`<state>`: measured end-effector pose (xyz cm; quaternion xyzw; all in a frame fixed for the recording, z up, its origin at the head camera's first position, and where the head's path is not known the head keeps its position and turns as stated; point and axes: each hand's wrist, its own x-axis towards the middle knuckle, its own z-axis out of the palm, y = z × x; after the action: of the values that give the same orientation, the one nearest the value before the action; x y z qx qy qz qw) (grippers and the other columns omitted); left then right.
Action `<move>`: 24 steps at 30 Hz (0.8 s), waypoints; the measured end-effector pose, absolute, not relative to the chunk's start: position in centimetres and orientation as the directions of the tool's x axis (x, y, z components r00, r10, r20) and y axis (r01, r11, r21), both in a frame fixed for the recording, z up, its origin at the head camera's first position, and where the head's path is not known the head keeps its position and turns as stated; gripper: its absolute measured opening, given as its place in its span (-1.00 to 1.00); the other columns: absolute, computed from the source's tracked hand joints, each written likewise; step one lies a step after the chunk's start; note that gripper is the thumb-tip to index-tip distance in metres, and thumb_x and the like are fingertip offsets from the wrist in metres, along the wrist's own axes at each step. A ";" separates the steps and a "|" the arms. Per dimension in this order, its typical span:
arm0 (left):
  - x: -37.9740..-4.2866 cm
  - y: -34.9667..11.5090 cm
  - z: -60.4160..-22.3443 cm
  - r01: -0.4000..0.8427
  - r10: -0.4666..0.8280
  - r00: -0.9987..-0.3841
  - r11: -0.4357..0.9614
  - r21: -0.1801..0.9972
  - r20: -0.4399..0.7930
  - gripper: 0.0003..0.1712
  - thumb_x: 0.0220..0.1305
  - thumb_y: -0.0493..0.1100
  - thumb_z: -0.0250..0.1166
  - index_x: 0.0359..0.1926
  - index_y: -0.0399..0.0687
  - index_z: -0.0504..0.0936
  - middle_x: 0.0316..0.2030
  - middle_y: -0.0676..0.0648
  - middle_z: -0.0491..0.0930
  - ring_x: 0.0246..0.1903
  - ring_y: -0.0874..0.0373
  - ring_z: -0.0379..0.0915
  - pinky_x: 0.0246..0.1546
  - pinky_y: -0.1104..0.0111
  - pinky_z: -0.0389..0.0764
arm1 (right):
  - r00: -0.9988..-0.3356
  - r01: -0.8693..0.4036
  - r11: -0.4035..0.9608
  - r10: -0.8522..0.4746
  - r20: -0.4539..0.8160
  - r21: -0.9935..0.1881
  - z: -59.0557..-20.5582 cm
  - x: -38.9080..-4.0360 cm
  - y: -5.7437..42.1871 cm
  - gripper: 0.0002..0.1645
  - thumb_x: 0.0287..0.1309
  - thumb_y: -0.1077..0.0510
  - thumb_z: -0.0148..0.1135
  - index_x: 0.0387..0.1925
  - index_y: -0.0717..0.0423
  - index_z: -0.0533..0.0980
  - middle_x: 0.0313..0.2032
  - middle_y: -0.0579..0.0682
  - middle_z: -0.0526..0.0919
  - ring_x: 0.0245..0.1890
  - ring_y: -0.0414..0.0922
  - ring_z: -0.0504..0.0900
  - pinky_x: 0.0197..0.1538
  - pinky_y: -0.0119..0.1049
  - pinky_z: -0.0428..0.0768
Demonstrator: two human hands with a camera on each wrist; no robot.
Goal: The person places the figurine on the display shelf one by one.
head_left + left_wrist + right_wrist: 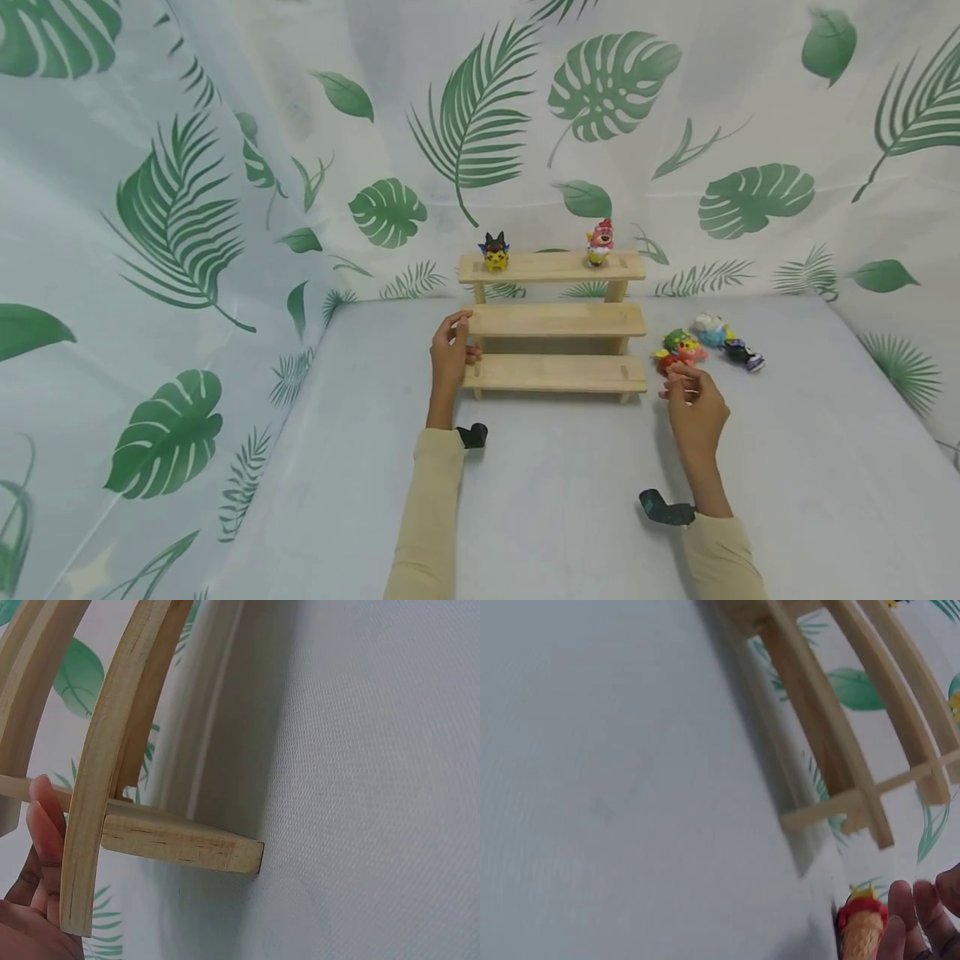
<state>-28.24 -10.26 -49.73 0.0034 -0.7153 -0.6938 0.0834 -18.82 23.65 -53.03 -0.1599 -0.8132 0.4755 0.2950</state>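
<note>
I am holding the left end of the three-tier wooden shelf [555, 321] with my left hand [450, 350], its fingers bending round the wood. My right hand [696, 408] is hovering by the red-and-green toys [681, 343], just beside the shelf's right end. Its fingers are hanging loosely bent, a little apart, and I am seeing nothing between them; whether they are touching a toy I cannot tell.

I am judging the work as partly done: a black-and-yellow toy [495, 252] is standing near the top tier's left end and a pink toy [600, 242] nearer its right end. A white-and-blue toy [712, 331] and a black toy [741, 354] are lying with the red-and-green ones, seemingly left to be dealt with.

The lower two tiers are showing bare wood, though the boards are narrow front to back. The leafy cloth [517, 212] is rising behind the shelf, so I am reckoning on moving from the front, where the table [562, 483] is offering open room between the sleeves [431, 508].
</note>
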 end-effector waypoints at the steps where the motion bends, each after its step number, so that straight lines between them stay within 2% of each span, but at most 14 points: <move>1: -28.5 -10.2 -50.1 0.114 -0.129 -0.985 0.038 0.993 0.118 -0.58 0.51 -0.05 0.05 0.20 -0.18 0.54 -0.13 -0.42 0.62 -0.42 -0.48 0.59 -0.45 -0.11 0.69 | -0.778 0.013 0.499 0.549 0.304 -0.867 -53.2 -18.6 24.0 -0.71 0.32 0.23 0.14 0.00 0.31 0.55 -0.26 0.29 0.67 -0.61 -0.70 0.40 -0.52 -0.78 0.37; 3: -28.9 -10.2 -50.8 0.121 -0.147 -0.981 0.042 0.992 0.126 -0.59 0.50 -0.01 0.05 0.18 -0.13 0.56 -0.15 -0.41 0.63 -0.47 -0.41 0.61 -0.53 0.02 0.71 | -0.797 0.084 0.471 0.561 0.225 -0.878 -53.5 -18.3 24.8 -0.64 0.33 0.21 0.11 0.10 0.29 0.49 -0.16 0.29 0.60 -0.64 -0.71 0.39 -0.58 -0.74 0.42; 7: -29.1 -10.0 -51.2 0.138 -0.177 -0.973 0.061 0.989 0.147 -0.63 0.49 0.03 0.07 0.13 0.01 0.60 -0.20 -0.31 0.64 -0.61 -0.11 0.64 -0.66 0.35 0.66 | -0.827 0.231 0.317 0.562 -0.015 -0.920 -53.6 -17.6 26.2 -0.43 0.38 0.09 0.07 0.34 0.20 0.28 0.16 0.29 0.40 -0.65 -0.63 0.48 -0.57 -0.59 0.59; 10: -29.0 -9.9 -51.2 0.152 -0.185 -0.969 0.065 0.986 0.161 -0.66 0.49 0.05 0.07 0.11 0.06 0.61 -0.23 -0.27 0.64 -0.65 0.06 0.61 -0.68 0.42 0.63 | -0.833 0.291 0.131 0.522 -0.184 -0.948 -53.6 -17.4 27.1 -0.30 0.41 0.01 0.06 0.46 0.07 0.10 0.38 0.25 0.18 -0.59 -0.56 0.58 -0.48 -0.52 0.66; 12: -29.0 -9.9 -51.1 0.156 -0.188 -0.968 0.067 0.985 0.166 -0.66 0.49 0.05 0.08 0.10 0.07 0.61 -0.25 -0.27 0.63 -0.65 0.08 0.61 -0.67 0.42 0.63 | -0.839 0.298 0.007 0.479 -0.258 -0.955 -53.6 -17.5 27.6 -0.24 0.41 -0.02 0.07 0.49 -0.01 0.02 0.46 0.21 0.07 -0.55 -0.50 0.65 -0.44 -0.49 0.68; 15: -29.0 -9.9 -51.0 0.148 -0.187 -0.969 0.068 0.987 0.159 -0.66 0.48 0.05 0.08 0.11 0.07 0.61 -0.26 -0.26 0.63 -0.63 0.01 0.62 -0.66 0.40 0.64 | -0.849 0.280 -0.143 0.425 -0.314 -0.949 -53.6 -17.8 28.1 -0.21 0.40 -0.01 0.09 0.51 -0.07 -0.01 0.52 0.15 -0.03 -0.49 -0.43 0.70 -0.38 -0.46 0.71; 17: -28.9 -9.9 -50.8 0.133 -0.180 -0.973 0.068 0.989 0.144 -0.65 0.49 0.04 0.07 0.12 0.06 0.60 -0.25 -0.25 0.64 -0.59 -0.10 0.64 -0.64 0.35 0.67 | -0.856 0.271 -0.194 0.400 -0.329 -0.943 -53.7 -18.1 28.4 -0.20 0.39 0.00 0.10 0.51 -0.07 -0.01 0.53 0.14 -0.06 -0.48 -0.39 0.72 -0.36 -0.44 0.71; 21: -28.1 -10.0 -49.8 0.106 -0.143 -0.983 0.051 0.993 0.112 -0.61 0.50 -0.02 0.05 0.18 -0.07 0.57 -0.20 -0.32 0.63 -0.45 -0.39 0.62 -0.51 0.07 0.72 | -0.874 0.266 -0.236 0.349 -0.337 -0.935 -53.8 -18.7 28.9 -0.19 0.39 0.05 0.11 0.52 -0.04 -0.02 0.54 0.12 -0.10 -0.45 -0.36 0.73 -0.34 -0.41 0.73; 24: -27.4 -10.0 -48.6 0.099 -0.123 -0.987 0.048 0.994 0.104 -0.60 0.51 -0.09 0.04 0.20 -0.19 0.53 -0.19 -0.38 0.61 -0.40 -0.48 0.59 -0.44 -0.06 0.71 | -0.885 0.282 -0.234 0.310 -0.347 -0.930 -53.9 -19.2 29.1 -0.19 0.40 0.07 0.10 0.53 -0.03 -0.04 0.54 0.13 -0.12 -0.44 -0.36 0.73 -0.33 -0.40 0.73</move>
<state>-27.35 -9.98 -48.65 0.0082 -0.7196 -0.6897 0.0803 -19.17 29.15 -53.88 -0.2393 -0.6187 0.7482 0.0093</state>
